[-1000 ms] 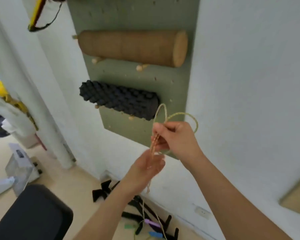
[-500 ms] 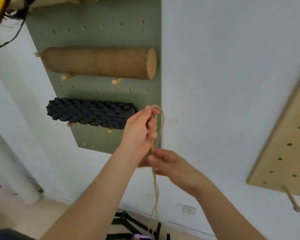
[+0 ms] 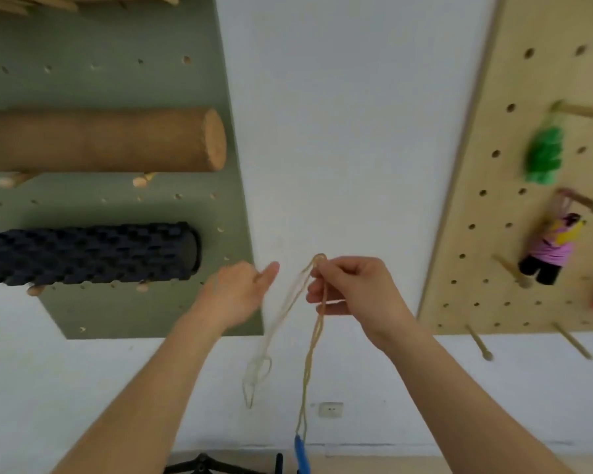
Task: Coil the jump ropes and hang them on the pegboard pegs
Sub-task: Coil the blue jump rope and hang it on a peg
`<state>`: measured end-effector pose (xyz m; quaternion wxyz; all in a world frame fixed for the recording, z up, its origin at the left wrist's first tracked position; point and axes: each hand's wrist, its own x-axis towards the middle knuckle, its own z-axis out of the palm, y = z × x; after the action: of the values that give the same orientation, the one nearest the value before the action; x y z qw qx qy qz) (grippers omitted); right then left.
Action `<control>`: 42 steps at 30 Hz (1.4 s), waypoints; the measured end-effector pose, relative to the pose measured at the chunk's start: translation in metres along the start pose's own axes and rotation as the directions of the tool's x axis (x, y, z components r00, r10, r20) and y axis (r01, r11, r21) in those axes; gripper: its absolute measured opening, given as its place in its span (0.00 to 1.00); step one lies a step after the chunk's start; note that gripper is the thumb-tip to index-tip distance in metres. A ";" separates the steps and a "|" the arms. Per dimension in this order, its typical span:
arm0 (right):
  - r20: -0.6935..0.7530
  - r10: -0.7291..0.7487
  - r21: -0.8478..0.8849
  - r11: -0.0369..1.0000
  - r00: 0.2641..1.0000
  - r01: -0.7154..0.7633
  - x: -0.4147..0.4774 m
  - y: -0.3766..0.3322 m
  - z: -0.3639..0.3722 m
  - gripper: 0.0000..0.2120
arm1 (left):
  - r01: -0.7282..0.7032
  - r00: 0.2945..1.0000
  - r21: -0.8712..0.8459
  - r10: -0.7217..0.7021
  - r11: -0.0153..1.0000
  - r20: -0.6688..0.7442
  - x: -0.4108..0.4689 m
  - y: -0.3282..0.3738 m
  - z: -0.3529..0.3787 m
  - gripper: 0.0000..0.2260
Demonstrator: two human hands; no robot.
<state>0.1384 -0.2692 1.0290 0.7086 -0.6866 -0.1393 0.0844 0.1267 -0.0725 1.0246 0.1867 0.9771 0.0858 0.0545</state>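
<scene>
The right hand (image 3: 356, 292) holds the tan jump rope (image 3: 309, 364) just left of the plywood pegboard (image 3: 490, 248). Its grip pinches the bunched top of the folds between thumb and fingertips. From that pinch the rope's long axis runs almost straight down. One bundle of strands hangs to a blue handle (image 3: 302, 453) near the floor. A second, blurred loop (image 3: 257, 371) splays down and away from the board, ending well above the handle.

The left hand (image 3: 237, 292) is on the far side of the rope from the board. Its fingers are loose and it holds nothing. The blurred loop passes close to it, but I cannot tell whether they touch.

The rope looks gathered rather than wound, so the coil seems unfinished. The left hand is nearer the loose loop and is best placed to catch it. The right hand is nearer the board, so it would likely do the hanging.

A bare peg (image 3: 479, 342) juts from the board's lower edge, beside and slightly below the right wrist. Another (image 3: 510, 271) sits higher on the board, level with the pinch. Both slant outward, so the rope's top would need to open into a loop that faces the peg's tip. Higher on the board hang a green coil (image 3: 545, 155) and a pink-and-black one (image 3: 548, 248).
</scene>
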 end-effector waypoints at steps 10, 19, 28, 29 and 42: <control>-0.415 0.053 -0.083 0.992 0.908 -0.096 0.024 -0.019 -0.090 0.18 | 0.195 0.927 -0.923 0.245 0.332 0.284 -0.055 0.108 0.092 0.11; 0.006 0.171 -0.010 0.985 0.985 -0.171 -0.103 0.060 -0.140 0.13 | 0.191 0.962 -0.968 0.226 -0.161 0.152 -0.011 0.203 0.064 0.13; -0.322 0.172 0.108 0.984 0.931 -0.145 -0.159 0.056 -0.181 0.13 | 0.162 0.935 -0.781 0.159 0.603 0.317 -0.034 0.240 0.096 0.28; -0.362 0.152 0.074 0.988 0.920 -0.134 -0.159 0.052 -0.185 0.13 | 0.144 0.894 -0.684 0.202 0.715 0.399 -0.052 0.243 0.103 0.31; -0.189 0.242 -0.344 0.891 0.952 -0.295 -0.165 0.048 -0.232 0.12 | 0.212 0.956 -0.945 0.148 0.248 0.253 -0.083 0.275 0.150 0.12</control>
<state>0.0582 -0.5389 0.9630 0.5567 -0.8240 -0.0059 0.1053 0.1067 -0.3928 0.9828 0.7574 0.6504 0.0259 -0.0524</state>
